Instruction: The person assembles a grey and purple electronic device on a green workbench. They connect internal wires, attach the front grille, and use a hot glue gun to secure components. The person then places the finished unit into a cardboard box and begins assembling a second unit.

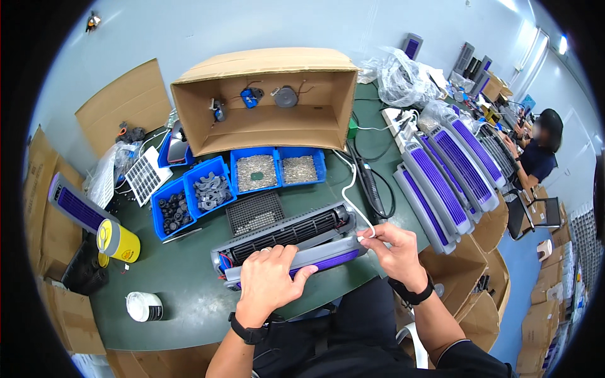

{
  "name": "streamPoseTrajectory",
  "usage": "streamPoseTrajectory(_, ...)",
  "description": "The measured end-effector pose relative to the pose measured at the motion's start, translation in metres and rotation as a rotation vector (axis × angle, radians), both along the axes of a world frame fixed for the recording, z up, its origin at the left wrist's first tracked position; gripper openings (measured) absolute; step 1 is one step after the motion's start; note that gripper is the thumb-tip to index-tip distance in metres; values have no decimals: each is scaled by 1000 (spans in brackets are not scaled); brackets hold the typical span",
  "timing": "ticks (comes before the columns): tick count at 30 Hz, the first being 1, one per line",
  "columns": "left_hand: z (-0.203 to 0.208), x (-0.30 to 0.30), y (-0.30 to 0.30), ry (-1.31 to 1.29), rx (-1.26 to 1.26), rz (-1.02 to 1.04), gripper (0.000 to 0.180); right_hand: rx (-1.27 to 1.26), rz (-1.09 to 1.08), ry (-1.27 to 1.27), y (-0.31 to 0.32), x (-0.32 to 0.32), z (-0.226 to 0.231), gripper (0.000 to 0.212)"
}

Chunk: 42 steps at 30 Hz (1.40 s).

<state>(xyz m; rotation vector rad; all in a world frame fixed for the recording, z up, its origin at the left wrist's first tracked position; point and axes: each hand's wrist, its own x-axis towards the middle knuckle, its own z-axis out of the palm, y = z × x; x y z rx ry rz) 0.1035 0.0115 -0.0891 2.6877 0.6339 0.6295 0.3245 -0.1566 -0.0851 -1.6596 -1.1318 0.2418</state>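
An opened grey tower fan (287,238) lies across the bench in front of me, its long black ribbed roller exposed. My left hand (270,277) grips the grey front cover with the purple grille (328,262), fingers over its upper edge and thumb on its face. At the fan's right end, my right hand (396,253) pinches a white cable (350,189) close to the housing. Exactly how the cable meets the housing is hidden by my fingers. Red and blue wires (225,263) show at the fan's left end.
Blue bins (209,191) of small parts and a black mesh tray (255,213) stand behind the fan. A black screwdriver-like tool (370,189) lies right of the cable. Finished-looking purple-grilled fans (435,183) are stacked at right. A white jar (144,307) and yellow tub (118,241) stand left. Another person (541,151) works far right.
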Motion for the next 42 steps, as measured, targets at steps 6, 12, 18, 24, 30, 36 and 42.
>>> streamPoseTrajectory(6,-5,-1,0,-28,35,-26,46,-71,-32,-199,-3,-5,4,16)
streamPoseTrajectory(12,-9,-4,-2,-25,78,-17,44,-16,-61,-136,-2,-10,-1,16)
streamPoseTrajectory(18,-11,-4,-2,-47,73,-9,46,-83,-50,-199,1,-13,9,15)
streamPoseTrajectory(24,-12,-5,-2,-24,57,-3,48,-48,-83,-206,2,-16,0,13)
streamPoseTrajectory(30,-11,-6,-2,-30,46,-16,47,-62,-86,-217,0,-18,0,14)
streamPoseTrajectory(36,-7,-8,-4,-36,29,-27,43,-68,-63,-349,-3,-26,10,16)
streamPoseTrajectory(42,-7,-10,-6,-31,17,-29,42,-113,-49,-371,-7,-28,14,16)
